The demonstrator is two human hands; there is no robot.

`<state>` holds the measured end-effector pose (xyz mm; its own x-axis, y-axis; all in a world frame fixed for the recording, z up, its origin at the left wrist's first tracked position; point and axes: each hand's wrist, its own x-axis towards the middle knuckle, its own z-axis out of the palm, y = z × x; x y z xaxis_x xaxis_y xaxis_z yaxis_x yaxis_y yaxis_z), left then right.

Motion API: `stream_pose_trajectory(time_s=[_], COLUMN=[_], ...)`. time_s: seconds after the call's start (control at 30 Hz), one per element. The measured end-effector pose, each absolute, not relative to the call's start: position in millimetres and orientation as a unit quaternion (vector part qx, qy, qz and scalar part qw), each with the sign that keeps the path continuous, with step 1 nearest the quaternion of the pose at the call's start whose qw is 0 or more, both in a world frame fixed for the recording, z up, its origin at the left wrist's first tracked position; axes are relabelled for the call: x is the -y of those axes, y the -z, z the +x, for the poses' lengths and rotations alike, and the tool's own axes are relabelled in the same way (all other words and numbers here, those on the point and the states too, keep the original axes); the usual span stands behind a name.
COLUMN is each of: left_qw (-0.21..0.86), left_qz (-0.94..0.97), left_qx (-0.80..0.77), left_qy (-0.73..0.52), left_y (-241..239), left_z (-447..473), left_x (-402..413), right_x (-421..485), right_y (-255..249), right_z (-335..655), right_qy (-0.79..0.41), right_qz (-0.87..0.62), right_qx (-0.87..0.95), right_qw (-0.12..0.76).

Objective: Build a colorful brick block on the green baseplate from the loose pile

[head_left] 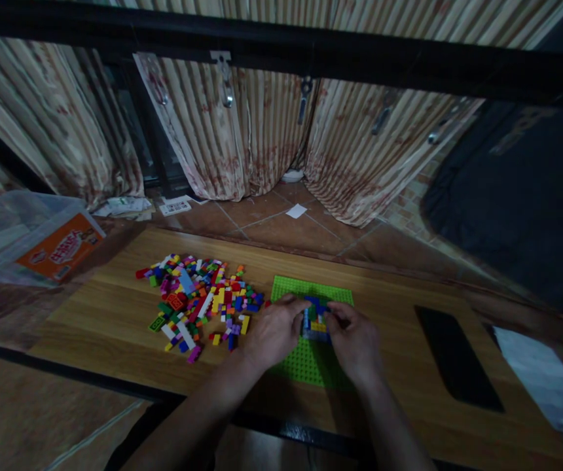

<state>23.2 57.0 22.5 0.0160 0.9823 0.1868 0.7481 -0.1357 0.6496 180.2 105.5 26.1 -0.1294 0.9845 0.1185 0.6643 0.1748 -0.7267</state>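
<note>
Wooden table [109, 320], green baseplate [306, 367], left hand [274, 332] and right hand [359, 341] clamped on brick build [317, 325]

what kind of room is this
Probably a room in a home: patterned curtains hang over a tiled floor, and loose toy building bricks lie on a wood-topped table.

Likely a home: patterned curtains [272, 137]

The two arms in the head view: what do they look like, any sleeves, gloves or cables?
They are a person's, not a machine's. The left grip and right grip are human hands without gloves; the left forearm and right forearm show no sleeve, watch or bracelet. No cables or markings stand out, though the picture is dim.
</note>
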Motion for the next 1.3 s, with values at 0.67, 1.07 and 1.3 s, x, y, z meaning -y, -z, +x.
stream_pose_trajectory(time_s=[0.67,1.07,1.3], left_qw=[0.147,0.166,0.162], left_qz=[0.727,0.719,0.716], left_qx=[-0.632,-0.638,-0.644], left_qy=[-0.223,-0.221,-0.214], left_y=[-19.9,-22.3,-23.0], left_z=[31.2,33.4,36.8], left_x=[-53.7,-54.9,-55.6], right_x=[-106.8,-108.3,-109.5], right_y=[-17.5,-17.9,-19.0], right_z=[173.3,171.5,168.7], right_qy=[-0.296,-0.297,-0.306], right_qz=[-0.572,-0.572,-0.567], right_qx=[0.704,0.701,0.7], right_qw=[0.3,0.306,0.307])
